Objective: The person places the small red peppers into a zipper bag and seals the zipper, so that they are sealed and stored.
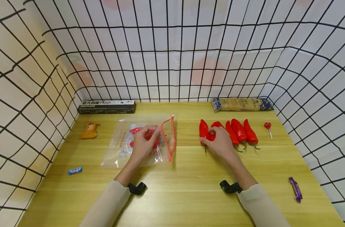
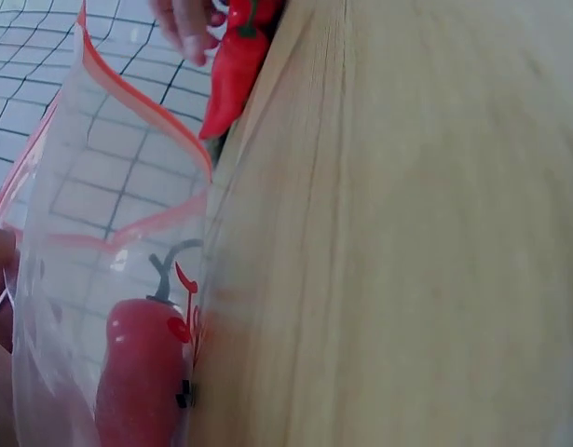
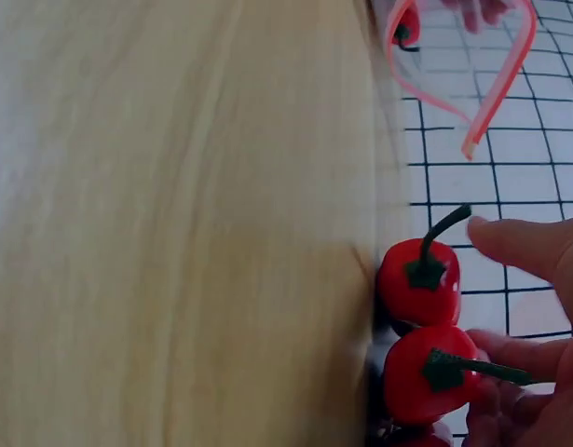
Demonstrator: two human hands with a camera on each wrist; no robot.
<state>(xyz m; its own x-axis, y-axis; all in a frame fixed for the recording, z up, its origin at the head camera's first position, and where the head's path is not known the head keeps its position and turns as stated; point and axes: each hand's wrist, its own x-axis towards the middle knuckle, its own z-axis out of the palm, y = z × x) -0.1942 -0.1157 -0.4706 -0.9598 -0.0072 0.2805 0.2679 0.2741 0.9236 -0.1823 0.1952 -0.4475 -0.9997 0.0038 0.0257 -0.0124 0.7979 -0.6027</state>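
A clear zip bag with a red zip strip lies on the table, its mouth facing right and gaping. Red peppers show through its film. My left hand pinches the bag's upper film near the middle. To the right, red peppers with green stems lie in a row. Over the left end of that row is my right hand, its thumb by the leftmost pepper and its fingers at the second pepper. The fingertips behind that second pepper are partly hidden.
A black pasta box and a noodle packet lie at the back. Left are an orange wrapped snack and a blue candy; right, a lollipop and a purple candy. Wire grid surrounds the table.
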